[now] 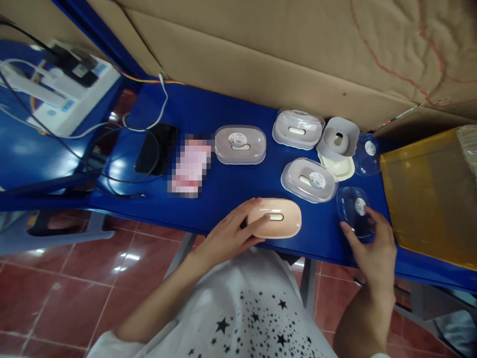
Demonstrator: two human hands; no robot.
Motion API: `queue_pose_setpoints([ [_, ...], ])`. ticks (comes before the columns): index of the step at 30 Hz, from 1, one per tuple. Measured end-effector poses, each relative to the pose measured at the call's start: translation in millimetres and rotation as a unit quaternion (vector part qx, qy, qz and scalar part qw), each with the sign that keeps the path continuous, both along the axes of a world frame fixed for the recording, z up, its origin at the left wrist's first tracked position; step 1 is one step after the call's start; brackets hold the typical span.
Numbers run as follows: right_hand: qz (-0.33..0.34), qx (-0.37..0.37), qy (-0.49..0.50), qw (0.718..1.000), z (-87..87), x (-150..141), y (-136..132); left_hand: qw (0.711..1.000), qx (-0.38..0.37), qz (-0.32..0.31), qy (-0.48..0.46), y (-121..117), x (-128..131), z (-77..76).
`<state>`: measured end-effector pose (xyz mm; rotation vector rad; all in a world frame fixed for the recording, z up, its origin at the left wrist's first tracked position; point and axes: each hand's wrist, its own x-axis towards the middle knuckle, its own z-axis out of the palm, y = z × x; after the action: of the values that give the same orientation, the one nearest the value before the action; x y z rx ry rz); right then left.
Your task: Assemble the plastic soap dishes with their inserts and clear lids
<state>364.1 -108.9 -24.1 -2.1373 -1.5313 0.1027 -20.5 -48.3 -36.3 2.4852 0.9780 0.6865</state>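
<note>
My left hand (238,226) holds a peach oval soap dish (290,219) by its left end at the table's front edge, one finger reaching inside near the pale slot. Farther right, my right hand (372,241) grips a clear plastic lid (350,204) with a round label, thumb and fingers on its near side. Between the hands and farther back sits a grey soap dish under a clear lid (309,180). Two more lidded grey dishes stand behind, one at the left (240,145) and one near the wall (298,129).
A grey dish part (339,139) leans over a cream tray (343,169), beside another clear lid (367,154). A yellow-taped box (428,199) bounds the right side. To the left lie a blurred pink item (190,169), a black phone (154,149), cables and a power strip (74,99).
</note>
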Motion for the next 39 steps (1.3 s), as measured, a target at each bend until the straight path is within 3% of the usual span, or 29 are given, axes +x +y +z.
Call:
queue_pose_setpoints([
  [3, -0.021, 0.068, 0.049, 0.996, 12.6, -0.8, -10.8, 0.998, -0.037, 0.025, -0.033, 5.1, 0.0, -2.8],
  [6, 0.093, 0.115, 0.057, 0.987, 27.2, -22.1, -16.1, 0.989, -0.114, 0.025, -0.093, 11.7, -3.5, -2.9],
  [11, 0.338, 0.042, 0.087, 0.936, 31.4, -74.5, 8.2, 0.98, -0.161, 0.006, -0.12, 17.4, -6.3, 0.5],
  [17, 0.451, -0.01, 0.077, 0.889, 20.1, -89.1, 48.8, 0.981, -0.171, 0.006, -0.086, 17.5, -1.9, 1.5],
  [21, 0.475, -0.007, 0.048, 0.879, 16.8, -91.0, 54.5, 0.977, -0.19, 0.008, -0.1, 16.6, -2.2, -3.1],
  [32, 0.442, 0.039, 0.015, 0.896, -7.5, -102.4, 31.9, 0.978, -0.191, 0.0, -0.085, 17.8, -2.4, -1.6],
  [39, 0.422, 0.059, -0.008, 0.905, -20.2, -109.0, 20.2, 0.947, -0.286, -0.013, -0.142, 24.8, -6.2, 0.0],
])
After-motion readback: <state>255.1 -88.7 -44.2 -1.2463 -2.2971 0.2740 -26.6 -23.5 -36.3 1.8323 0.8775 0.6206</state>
